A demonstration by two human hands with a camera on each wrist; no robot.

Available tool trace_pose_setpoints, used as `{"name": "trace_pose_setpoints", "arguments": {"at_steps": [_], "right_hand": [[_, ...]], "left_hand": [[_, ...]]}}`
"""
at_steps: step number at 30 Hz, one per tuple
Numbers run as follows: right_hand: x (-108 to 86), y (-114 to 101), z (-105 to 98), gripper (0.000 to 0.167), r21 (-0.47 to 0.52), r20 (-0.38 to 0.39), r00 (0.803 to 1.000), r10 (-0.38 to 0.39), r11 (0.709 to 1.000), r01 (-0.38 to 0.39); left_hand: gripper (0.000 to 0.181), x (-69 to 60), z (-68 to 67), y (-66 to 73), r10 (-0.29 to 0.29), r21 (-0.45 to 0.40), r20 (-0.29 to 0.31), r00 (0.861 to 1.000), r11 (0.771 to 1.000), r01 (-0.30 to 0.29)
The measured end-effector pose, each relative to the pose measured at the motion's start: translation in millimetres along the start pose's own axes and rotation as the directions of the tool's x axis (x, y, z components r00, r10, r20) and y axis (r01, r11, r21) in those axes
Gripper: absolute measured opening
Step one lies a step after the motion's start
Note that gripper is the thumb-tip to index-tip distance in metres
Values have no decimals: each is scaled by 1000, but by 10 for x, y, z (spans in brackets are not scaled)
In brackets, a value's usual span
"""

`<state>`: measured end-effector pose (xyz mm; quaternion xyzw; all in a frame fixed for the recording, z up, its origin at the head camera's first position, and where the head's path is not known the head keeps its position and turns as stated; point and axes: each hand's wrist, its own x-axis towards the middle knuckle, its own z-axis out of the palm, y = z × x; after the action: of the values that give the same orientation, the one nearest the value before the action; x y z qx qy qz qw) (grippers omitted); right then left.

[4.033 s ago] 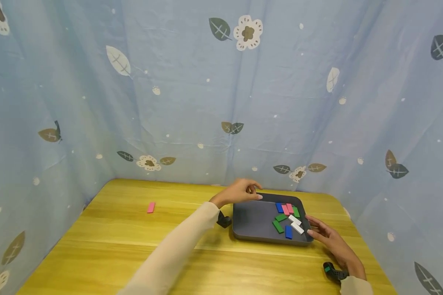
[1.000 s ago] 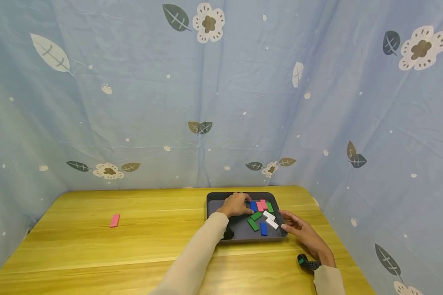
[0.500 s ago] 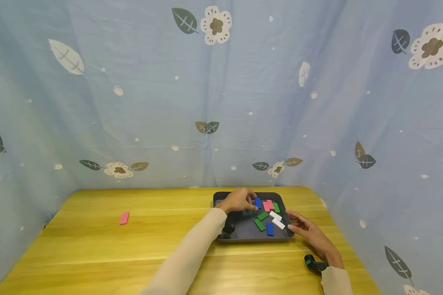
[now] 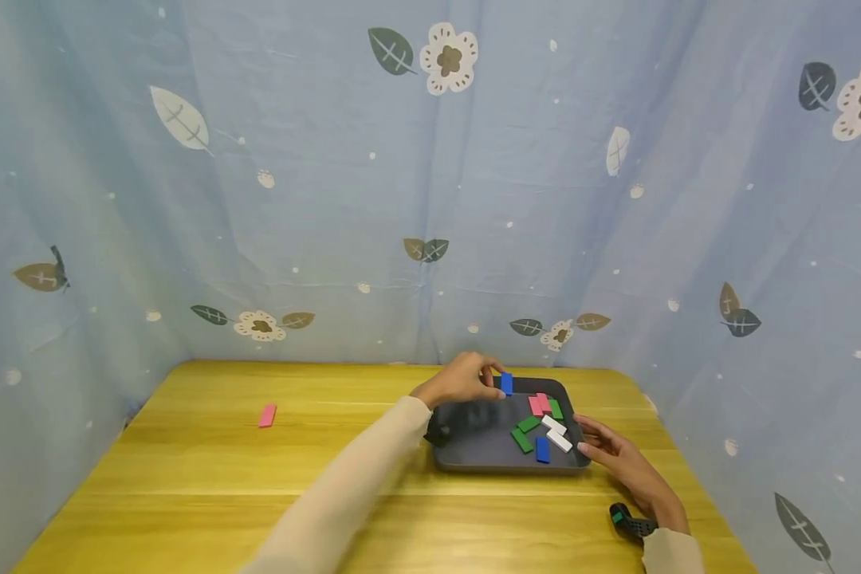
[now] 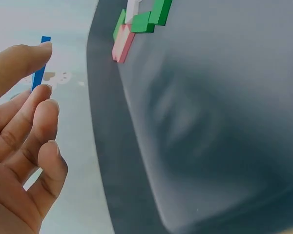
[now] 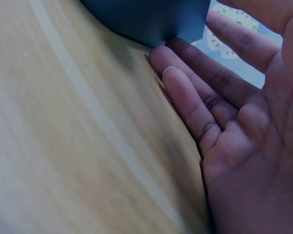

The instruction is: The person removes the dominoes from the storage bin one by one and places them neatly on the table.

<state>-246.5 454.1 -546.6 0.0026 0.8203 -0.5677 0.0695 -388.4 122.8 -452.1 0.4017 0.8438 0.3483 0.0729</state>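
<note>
My left hand (image 4: 463, 378) pinches a blue rectangular block (image 4: 507, 383) between thumb and fingers, raised near the back rim of the dark grey tray (image 4: 509, 469). The left wrist view shows the same blue block (image 5: 41, 70) edge-on at the fingertips. Inside the tray's right half lie pink blocks (image 4: 539, 404), green blocks (image 4: 522, 441), white blocks (image 4: 559, 441) and another blue block (image 4: 542, 450). My right hand (image 4: 626, 465) is at the tray's right side. In the right wrist view its fairly straight fingers (image 6: 190, 105) reach to the tray's outer wall (image 6: 151, 22).
A single pink block (image 4: 268, 415) lies on the left of the yellow wood-grain table (image 4: 208, 454). A blue curtain (image 4: 330, 199) with flowers and leaves hangs behind and along the sides. A black strap device (image 4: 630, 522) is on the right wrist.
My left hand reached down into the tray, took hold of a blue block beside the pink ones, and lifted it up and away from them. The right hand stayed at the tray's side.
</note>
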Motion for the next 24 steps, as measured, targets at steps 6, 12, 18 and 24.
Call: {"name": "trace_pose_setpoints", "arguments": {"at_steps": [6,12,18,24], "right_hand": [[1,-26,-25,63,-35,5,1000,-6,999,6],[3,-35,-21,64,-45,-2,1000,-2,999,2],[2,-46,-14,64,-38,15,1000,-2,999,3],[3,-61,-28,65,-27,27,1000,4,1000,-3]], "left_hand": [[44,-126,-119,-19,32,-10,-3,999,999,-32],[45,-276,-233,-66,62,-6,-4,998,998,-62],[44,-457,-341,-148,70,-17,-22,997,997,-71],[44,-624,-443,-191,81,-56,-25,996,995,-82]]}}
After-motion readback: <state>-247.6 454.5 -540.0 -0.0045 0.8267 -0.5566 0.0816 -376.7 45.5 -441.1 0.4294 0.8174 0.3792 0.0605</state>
